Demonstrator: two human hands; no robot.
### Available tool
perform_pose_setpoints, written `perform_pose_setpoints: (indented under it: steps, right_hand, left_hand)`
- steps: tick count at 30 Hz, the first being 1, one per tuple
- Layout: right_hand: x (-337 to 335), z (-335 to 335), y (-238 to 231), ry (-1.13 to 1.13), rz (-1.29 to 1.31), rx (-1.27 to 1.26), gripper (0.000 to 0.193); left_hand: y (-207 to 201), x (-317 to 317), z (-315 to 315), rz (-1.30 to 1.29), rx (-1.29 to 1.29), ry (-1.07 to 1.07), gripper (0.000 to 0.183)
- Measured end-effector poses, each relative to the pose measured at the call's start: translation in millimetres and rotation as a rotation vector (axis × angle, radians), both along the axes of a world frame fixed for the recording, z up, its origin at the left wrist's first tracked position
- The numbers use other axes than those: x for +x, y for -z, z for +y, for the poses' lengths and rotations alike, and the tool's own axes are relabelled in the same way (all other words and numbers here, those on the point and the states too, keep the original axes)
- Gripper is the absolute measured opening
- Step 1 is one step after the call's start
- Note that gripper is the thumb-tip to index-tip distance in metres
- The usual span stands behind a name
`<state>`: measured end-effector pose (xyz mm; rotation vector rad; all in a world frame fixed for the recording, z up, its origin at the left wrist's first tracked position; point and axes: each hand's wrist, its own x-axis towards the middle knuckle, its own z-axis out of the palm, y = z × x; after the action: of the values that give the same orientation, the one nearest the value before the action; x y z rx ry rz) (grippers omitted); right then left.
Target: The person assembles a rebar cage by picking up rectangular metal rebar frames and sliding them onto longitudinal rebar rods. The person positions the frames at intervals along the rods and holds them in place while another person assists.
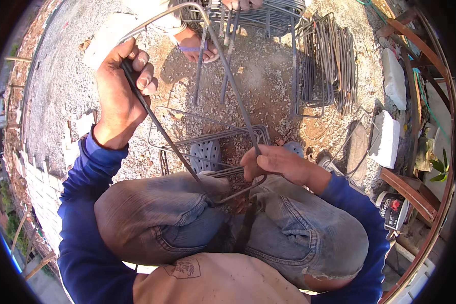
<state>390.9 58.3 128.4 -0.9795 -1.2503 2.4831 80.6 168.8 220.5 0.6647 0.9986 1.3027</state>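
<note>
A bent steel rebar stirrup (233, 83), roughly a four-sided loop, is held up at a slant above my knees. My left hand (121, 91) is closed around its upper left part, fingers curled over the bar. Lower down on the right, my right hand (281, 164) grips the opposite side near a bent corner. The loop's lowest corner hangs between my thighs, in front of my jeans (152, 215). Beneath it, several more stirrups (215, 136) lie on the gravel by my grey clog (206, 156).
Stacked stirrups (329, 66) stand ahead on the right, with another bundle (283, 12) at the far edge. Another person's sandalled foot (195, 48) and hand (240, 4) are there. White blocks (385, 139), a paint bucket (392, 207) and rusty metal bars (410, 192) line the right.
</note>
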Motion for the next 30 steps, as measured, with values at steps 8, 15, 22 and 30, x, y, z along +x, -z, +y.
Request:
perform_pose_setpoints:
  steps: [8,15,22,30]
  right_hand:
    - [56.9,23.2,19.3,0.309,-0.472,-0.229,0.022]
    - [89.9,27.6,76.9,0.473,-0.59,-0.476,0.024]
    - [119.6,134.3,65.6,0.645,-0.633,-0.158,0.031]
    - [134.6,199.0,53.7,1.324,-0.453,-0.101,0.05]
  left_hand:
    - [41.7,-54.0,-66.2,0.131,-0.707,-0.082,0.028]
    - [93.7,-37.3,-73.9,0.161,-0.941,0.251,0.035]
    - [82.0,0.3,43.7,0.398,-0.648,0.294,0.038]
    - [93.2,15.1,105.1,0.172,-0.269,0.174,0.062]
